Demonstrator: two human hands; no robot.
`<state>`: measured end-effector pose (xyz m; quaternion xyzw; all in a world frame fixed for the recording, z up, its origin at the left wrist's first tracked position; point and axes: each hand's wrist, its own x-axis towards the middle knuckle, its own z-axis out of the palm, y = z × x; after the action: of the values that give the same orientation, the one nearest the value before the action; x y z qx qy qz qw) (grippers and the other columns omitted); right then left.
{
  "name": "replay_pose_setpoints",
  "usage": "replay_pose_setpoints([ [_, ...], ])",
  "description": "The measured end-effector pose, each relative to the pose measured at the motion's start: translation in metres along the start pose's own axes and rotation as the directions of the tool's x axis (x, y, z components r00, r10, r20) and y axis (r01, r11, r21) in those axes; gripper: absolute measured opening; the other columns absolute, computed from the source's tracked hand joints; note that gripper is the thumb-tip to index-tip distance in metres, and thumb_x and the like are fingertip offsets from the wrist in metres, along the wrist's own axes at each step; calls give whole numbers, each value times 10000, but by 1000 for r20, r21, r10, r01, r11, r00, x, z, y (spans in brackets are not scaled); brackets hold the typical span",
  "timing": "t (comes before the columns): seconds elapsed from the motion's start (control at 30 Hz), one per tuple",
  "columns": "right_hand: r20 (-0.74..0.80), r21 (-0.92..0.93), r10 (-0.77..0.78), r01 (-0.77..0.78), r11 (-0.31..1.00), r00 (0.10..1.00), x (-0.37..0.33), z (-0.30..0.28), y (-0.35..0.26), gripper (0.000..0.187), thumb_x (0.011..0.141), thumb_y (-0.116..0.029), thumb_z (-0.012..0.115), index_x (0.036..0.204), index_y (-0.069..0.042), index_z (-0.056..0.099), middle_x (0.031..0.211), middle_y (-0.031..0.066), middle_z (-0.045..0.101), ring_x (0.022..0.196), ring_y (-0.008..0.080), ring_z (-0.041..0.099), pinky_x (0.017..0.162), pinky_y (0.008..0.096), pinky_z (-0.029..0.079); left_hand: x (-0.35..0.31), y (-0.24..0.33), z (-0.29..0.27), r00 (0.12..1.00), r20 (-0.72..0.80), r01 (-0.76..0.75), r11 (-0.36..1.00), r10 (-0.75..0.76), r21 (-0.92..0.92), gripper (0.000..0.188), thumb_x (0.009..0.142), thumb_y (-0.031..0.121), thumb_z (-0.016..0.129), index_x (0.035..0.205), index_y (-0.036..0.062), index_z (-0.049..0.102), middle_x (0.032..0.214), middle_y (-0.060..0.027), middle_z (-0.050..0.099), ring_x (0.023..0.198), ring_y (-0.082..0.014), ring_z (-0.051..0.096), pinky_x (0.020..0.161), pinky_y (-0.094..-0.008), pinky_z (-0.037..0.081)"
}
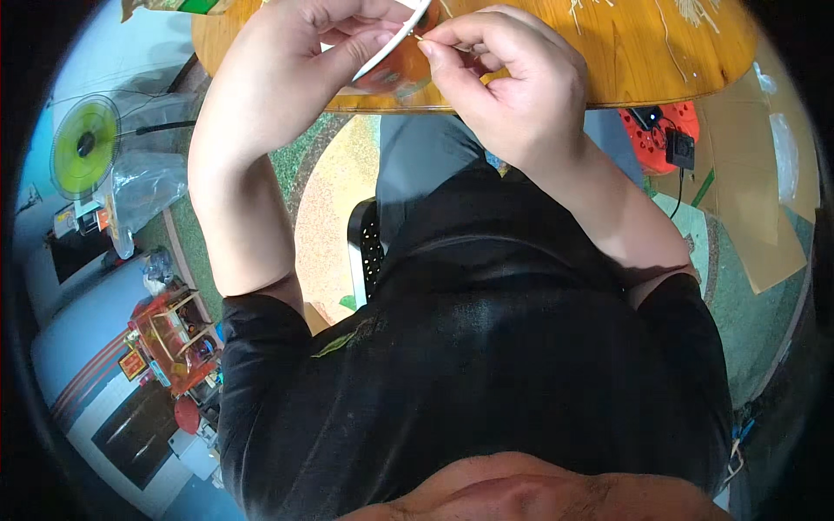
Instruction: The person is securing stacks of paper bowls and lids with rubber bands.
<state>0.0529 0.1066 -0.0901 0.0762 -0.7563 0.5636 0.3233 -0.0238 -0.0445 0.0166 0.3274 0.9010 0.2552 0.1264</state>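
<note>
Right hand point(521, 74) brightly lit; fisheye rim black, outer edges bowed.

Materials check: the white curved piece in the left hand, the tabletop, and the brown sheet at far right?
White curved piece: probably smooth plastic, going by its even, stiff-looking thin edge; coated card is possible.
Tabletop: looks like varnished wood, orange-brown with streaky grain; printed laminate can't be ruled out.
Brown sheet: likely cardboard, matte, flat tan with straight edges.

The left hand point(300, 61) holds a white curved piece point(391, 45) — the right hand point(521, 69) pinches a pale sliver point(418, 37) (at a wooden table point(625, 52)).
</note>
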Motion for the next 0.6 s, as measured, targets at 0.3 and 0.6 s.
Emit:
replay_pose_setpoints([
  [0.3,-43,12,-47,48,999,998,1,4,2,123,838,20,776,904,18,673,807,133,659,648,233,660,571,335,508,6,-3,0,987,146,88,989,-71,-116,108,960,-6,666,1040,-31,734,853,-80,736,793,-124,684,729,-281,549],
  [0.6,-332,837,-35,312,449,943,10,21,43,122,943,80,663,1026,28,592,959,90,692,824,119,667,749,238,534,3,-5,6,1000,2,-24,992,24,-125,41,910,-34,666,940,-30,694,841,-116,703,764,-181,682,711,-308,543],
])
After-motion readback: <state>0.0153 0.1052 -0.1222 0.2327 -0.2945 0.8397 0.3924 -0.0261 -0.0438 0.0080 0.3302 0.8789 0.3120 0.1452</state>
